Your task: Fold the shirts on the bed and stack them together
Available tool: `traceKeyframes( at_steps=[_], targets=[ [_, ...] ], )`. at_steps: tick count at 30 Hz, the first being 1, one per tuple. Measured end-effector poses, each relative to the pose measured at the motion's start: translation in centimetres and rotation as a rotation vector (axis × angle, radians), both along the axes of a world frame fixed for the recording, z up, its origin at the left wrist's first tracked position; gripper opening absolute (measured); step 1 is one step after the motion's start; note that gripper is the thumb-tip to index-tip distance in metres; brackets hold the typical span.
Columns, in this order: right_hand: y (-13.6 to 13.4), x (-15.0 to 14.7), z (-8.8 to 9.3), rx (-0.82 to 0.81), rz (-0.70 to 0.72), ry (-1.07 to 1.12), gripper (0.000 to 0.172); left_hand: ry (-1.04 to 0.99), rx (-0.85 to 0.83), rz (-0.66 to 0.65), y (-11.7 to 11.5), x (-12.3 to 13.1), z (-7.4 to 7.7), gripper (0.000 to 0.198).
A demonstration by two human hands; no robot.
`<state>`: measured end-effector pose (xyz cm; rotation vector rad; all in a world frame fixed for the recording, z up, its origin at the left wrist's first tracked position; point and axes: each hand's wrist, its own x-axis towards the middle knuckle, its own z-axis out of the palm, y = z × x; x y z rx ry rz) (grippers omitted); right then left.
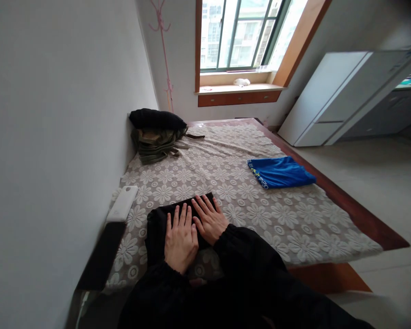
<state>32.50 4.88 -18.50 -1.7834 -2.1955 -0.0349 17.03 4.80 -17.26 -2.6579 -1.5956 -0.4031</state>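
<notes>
A folded black garment [156, 224] lies on the floral lace tablecloth [256, 219], close to my body. My left hand [181, 240] rests flat on its middle, fingers stretched out and pointing away from me. Beside it, my right hand [208, 219] lies flat on the garment's right part, fingers spread and angled to the left. The two hands nearly touch at the thumbs. Part of the garment is hidden under my hands and dark sleeves. To the right lies a folded blue garment [281, 172] with white lettering along one edge.
A bag with straps [154, 146] and a black bundle [157, 119] sit at the far left against the wall. A white phone-shaped object [123, 203] and a dark flat panel [102, 256] lie along the left edge. A white refrigerator [329, 98] stands beyond the table's wooden edge [373, 226].
</notes>
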Motion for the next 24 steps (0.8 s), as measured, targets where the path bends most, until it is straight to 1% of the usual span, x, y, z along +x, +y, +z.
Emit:
traceKeyframes(
  at_steps=[2,4,7,9,11,13,15,18,20,21,22,24],
  targets=[
    [0.4,0.0,-0.9,-0.028,-0.026,-0.007,0.062,0.005,0.019,0.002,0.1,-1.1,-0.1,0.058],
    [0.5,0.5,-1.5,-0.043,-0.076,-0.022,0.063,0.007,0.040,0.040,0.3,-2.5,-0.1,0.058],
    [0.4,2.0,-2.2,-0.059,-0.197,-0.053,0.064,0.008,0.063,0.111,0.2,-4.7,0.0,0.058],
    [0.2,3.2,-2.5,-0.068,-0.285,-0.071,0.064,0.013,0.071,0.132,0.0,-5.8,0.1,0.057],
    [-0.1,4.0,-2.6,-0.067,-0.360,-0.086,0.064,0.023,0.078,0.137,-0.2,-6.4,0.5,0.057],
    [-0.4,4.1,-2.1,-0.032,-0.384,-0.092,0.064,0.037,0.085,0.140,-0.4,-6.2,1.1,0.056],
    [-0.5,3.0,-1.2,0.030,-0.336,-0.080,0.065,0.046,0.091,0.131,-0.3,-5.3,1.9,0.056],
    [-0.2,-0.3,0.1,0.062,-0.143,-0.031,0.063,0.044,0.075,0.090,0.3,-3.1,2.5,0.056],
    [0.2,-2.4,0.3,0.025,-0.054,0.007,0.060,0.039,0.045,0.068,0.8,-2.1,2.2,0.055],
    [0.5,-3.0,0.1,0.006,-0.031,0.021,0.058,0.034,0.032,0.063,1.0,-2.0,1.9,0.055],
    [0.7,-3.3,-0.1,-0.006,-0.021,0.031,0.058,0.026,0.024,0.058,1.2,-2.1,1.5,0.055],
    [0.9,-2.9,-0.9,-0.001,-0.032,0.039,0.061,0.006,0.027,0.051,1.2,-3.0,0.9,0.056]
  ],
)
